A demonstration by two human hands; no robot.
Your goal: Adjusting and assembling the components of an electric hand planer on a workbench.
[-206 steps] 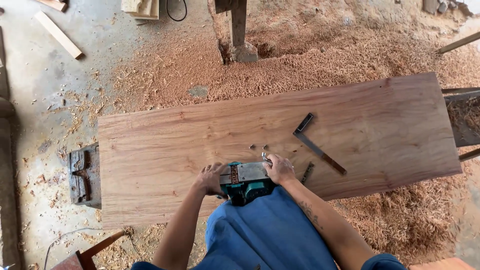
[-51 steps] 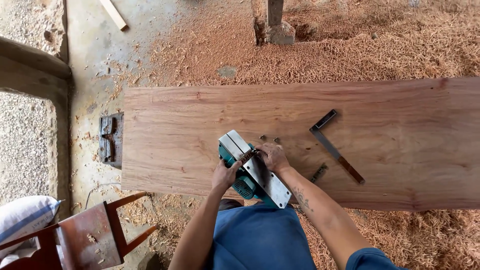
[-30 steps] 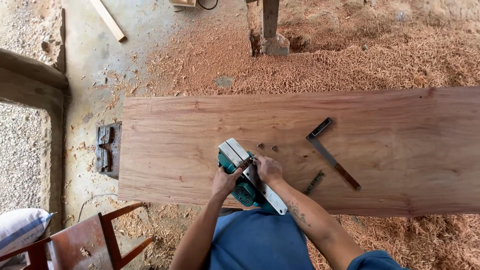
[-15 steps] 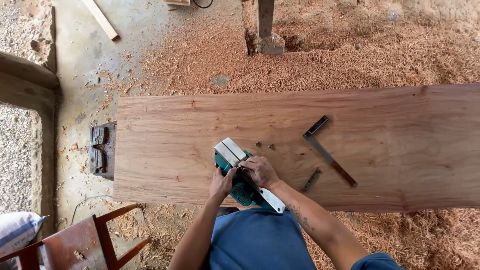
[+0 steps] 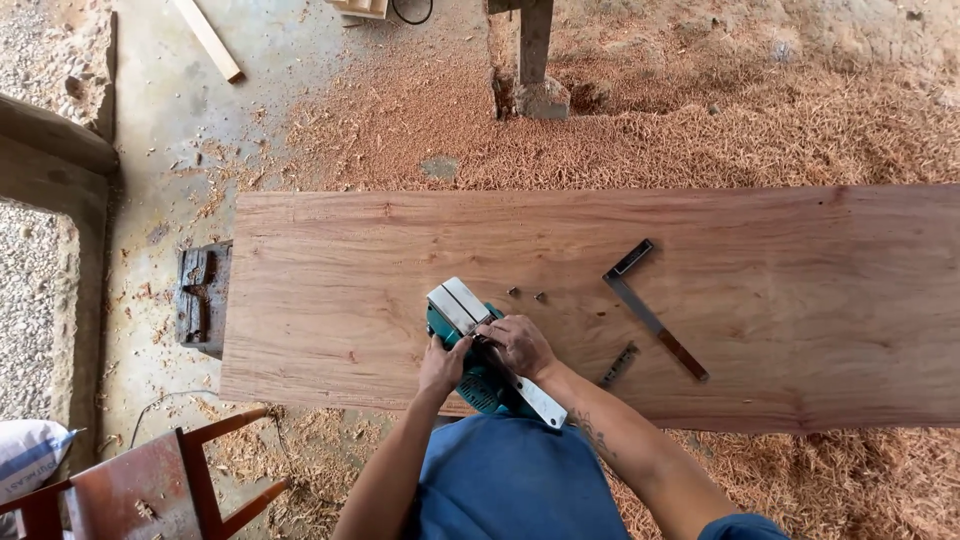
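Note:
A teal electric planer (image 5: 478,380) with a silver sole lies tipped on its side near the front edge of a wide reddish wood board (image 5: 800,300). My left hand (image 5: 443,365) grips its teal body from the left. My right hand (image 5: 517,345) rests on top of it, fingers curled at the sole. Two small dark bits (image 5: 527,294) lie on the board just beyond the tool. A metal try square (image 5: 650,315) lies to the right, with a short dark bar (image 5: 619,364) beside it.
Thick wood shavings (image 5: 700,120) cover the floor beyond and in front of the board. A post base (image 5: 533,70) stands behind. A dark wooden block (image 5: 201,298) sits at the board's left end. A red chair (image 5: 150,485) and a white sack (image 5: 30,452) are at lower left.
The planer, earlier upright on the board, is now tipped with its sole showing. Over the last second both hands stay on it, the right hand shifting slightly over the sole. The view drifted.

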